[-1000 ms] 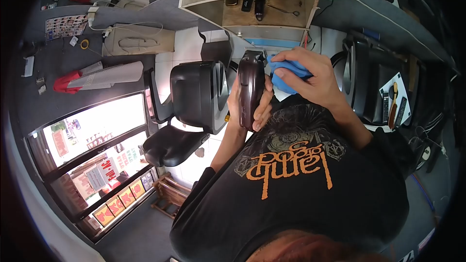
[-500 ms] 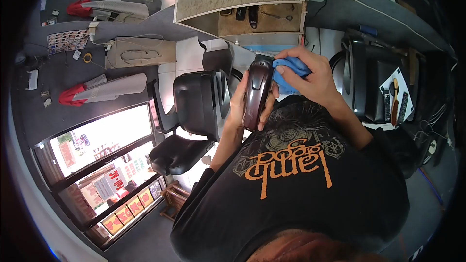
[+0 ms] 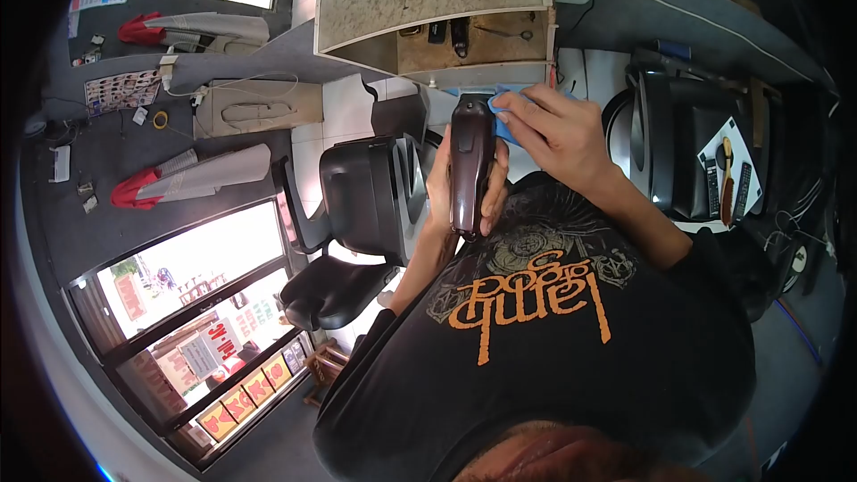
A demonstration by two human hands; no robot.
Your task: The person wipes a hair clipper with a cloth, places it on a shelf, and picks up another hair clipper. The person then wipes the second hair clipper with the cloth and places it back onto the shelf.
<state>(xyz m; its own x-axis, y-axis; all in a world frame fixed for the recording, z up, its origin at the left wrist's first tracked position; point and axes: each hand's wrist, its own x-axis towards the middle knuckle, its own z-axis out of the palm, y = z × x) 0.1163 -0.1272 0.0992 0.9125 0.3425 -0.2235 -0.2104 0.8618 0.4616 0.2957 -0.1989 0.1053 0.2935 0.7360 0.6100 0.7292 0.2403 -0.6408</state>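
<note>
Clipper (image 3: 471,165) position, head view: in front of the person's chest, roughly upright in the frame, blade end pointing away from the body. The left hand (image 3: 439,180) was clamped around the dark casing, with the thumb side along one edge and the fingers wrapped to the other. The right hand (image 3: 567,132) pinched a blue cloth (image 3: 505,131) between thumb and fingers and brought it up beside the blade end. Cloth and clipper appeared to touch there, although the fingers partly hid the contact.

Progress: judged from the hands, wiping appeared to be under way and not complete, since the cloth was at the blade end and neither item had been put down. The casing looked glossy, but the frame did not show which surfaces had been wiped or which remained. The underside of the clipper was hidden by the left hand.

Surroundings: beyond the hands stood a cabinet (image 3: 393,13) with an open front. A pair of scissors (image 3: 504,33) and several dark items lay inside. A black chair (image 3: 357,187) stood on the left side; a brush (image 3: 728,178) lay on a white sheet (image 3: 743,145) to the right.
</note>
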